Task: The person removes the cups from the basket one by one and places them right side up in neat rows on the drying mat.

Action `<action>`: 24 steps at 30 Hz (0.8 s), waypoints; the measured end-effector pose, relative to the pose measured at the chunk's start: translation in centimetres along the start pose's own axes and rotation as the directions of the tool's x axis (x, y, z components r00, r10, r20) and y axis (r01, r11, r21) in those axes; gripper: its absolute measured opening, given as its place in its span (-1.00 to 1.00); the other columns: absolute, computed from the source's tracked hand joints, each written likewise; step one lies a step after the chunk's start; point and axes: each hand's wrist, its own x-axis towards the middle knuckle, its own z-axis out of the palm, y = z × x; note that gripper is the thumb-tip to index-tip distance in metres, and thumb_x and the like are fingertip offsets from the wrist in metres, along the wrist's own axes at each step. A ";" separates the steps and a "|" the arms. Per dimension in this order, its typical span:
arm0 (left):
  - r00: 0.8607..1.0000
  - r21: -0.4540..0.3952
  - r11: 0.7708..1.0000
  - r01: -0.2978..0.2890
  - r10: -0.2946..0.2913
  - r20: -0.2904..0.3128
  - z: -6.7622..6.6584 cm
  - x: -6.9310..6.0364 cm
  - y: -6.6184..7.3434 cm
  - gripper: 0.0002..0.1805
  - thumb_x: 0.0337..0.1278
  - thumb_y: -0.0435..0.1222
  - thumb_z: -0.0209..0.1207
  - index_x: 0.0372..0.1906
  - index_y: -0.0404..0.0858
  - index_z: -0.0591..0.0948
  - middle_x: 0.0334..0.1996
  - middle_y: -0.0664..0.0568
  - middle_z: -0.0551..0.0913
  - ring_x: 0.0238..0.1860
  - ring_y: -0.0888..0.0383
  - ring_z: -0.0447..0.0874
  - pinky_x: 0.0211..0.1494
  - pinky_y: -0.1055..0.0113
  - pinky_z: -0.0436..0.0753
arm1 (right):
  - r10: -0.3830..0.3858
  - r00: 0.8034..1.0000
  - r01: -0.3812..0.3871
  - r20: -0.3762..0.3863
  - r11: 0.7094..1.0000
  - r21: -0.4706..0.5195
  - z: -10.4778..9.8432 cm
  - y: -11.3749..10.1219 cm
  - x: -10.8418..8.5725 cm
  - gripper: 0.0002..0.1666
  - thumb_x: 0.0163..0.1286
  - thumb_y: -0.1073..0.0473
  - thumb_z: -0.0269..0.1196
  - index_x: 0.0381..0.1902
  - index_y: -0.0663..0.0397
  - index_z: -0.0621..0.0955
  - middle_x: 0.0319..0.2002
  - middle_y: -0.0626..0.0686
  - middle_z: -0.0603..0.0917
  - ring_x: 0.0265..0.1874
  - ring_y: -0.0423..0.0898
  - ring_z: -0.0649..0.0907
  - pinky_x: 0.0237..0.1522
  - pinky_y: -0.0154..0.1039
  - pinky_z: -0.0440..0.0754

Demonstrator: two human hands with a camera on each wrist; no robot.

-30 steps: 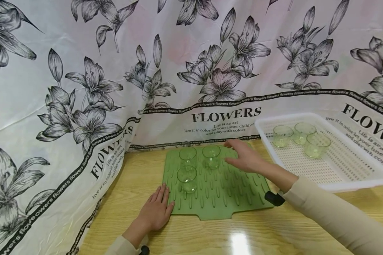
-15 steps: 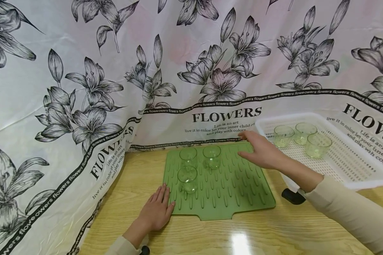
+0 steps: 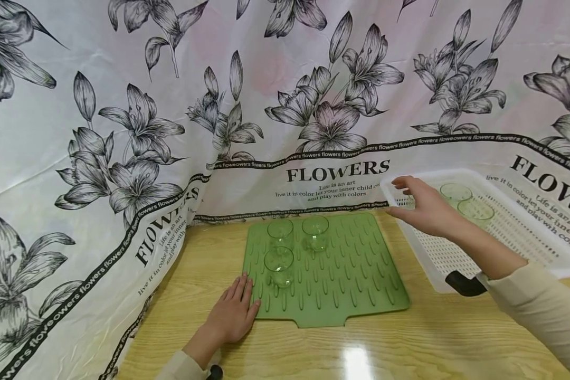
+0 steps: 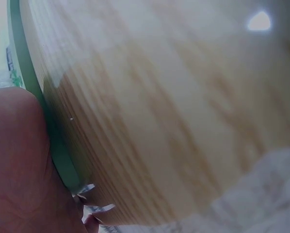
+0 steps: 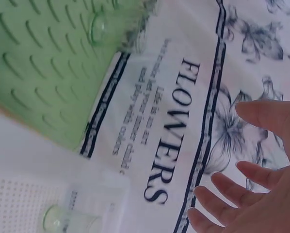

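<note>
Three clear glass cups stand on the green ridged mat [image 3: 332, 285]: one at its back left [image 3: 280, 232], one at the back middle [image 3: 315, 235] and one nearer the front [image 3: 279, 266]. My left hand [image 3: 233, 311] lies flat, fingers over the mat's left edge. With thumb and fingers spread and nothing between them, my right hand [image 3: 425, 208] hovers over the near left part of the white basket [image 3: 546, 258]. Two glass cups show in the basket, one farther back [image 3: 456, 192] and one nearer [image 3: 476, 211]; another [image 5: 70, 221] is mostly hidden behind the hand in the head view.
The mat and basket sit on a wooden table [image 3: 185, 285]. A white cloth [image 3: 247, 184] printed with flowers hangs behind and along the left side. The basket's raised rim lies right of the mat.
My right hand has moved right, from beside the back middle cup on the mat to above the basket. My left hand and the cups have stayed in place.
</note>
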 end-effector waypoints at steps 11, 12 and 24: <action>0.999 -0.027 1.000 0.008 -0.007 0.035 -0.7 -0.1 0.3 -0.23 0.67 0.10 -0.37 0.63 -0.37 0.05 0.64 -0.24 -0.11 0.63 -0.21 -0.12 0.57 -0.17 0.13 | 0.033 0.998 -0.030 0.052 0.999 -0.045 -2.1 2.7 -0.6 -0.08 0.60 -0.04 0.15 0.55 0.48 0.04 0.44 0.58 0.14 0.36 0.56 0.22 0.29 0.51 0.22; 0.999 -0.019 1.000 0.010 -0.009 0.035 -0.6 -0.1 0.3 -0.24 0.67 0.10 -0.36 0.63 -0.36 0.04 0.64 -0.23 -0.12 0.63 -0.19 -0.13 0.58 -0.15 0.13 | 0.036 0.998 -0.033 0.060 0.998 -0.049 -2.3 3.0 -0.7 -0.07 0.62 -0.05 0.13 0.55 0.48 0.02 0.44 0.59 0.12 0.37 0.57 0.20 0.30 0.51 0.19; 1.000 -0.017 1.000 0.005 -0.006 -0.006 -0.3 0.1 0.2 -0.24 0.67 0.09 -0.34 0.62 -0.38 0.09 0.64 -0.24 -0.08 0.63 -0.21 -0.10 0.57 -0.16 0.15 | 0.117 0.991 -0.114 0.063 0.992 -0.051 -4.4 6.4 -0.7 0.01 0.66 -0.14 0.00 0.56 0.55 -0.15 0.44 0.67 0.01 0.36 0.63 0.13 0.28 0.55 0.16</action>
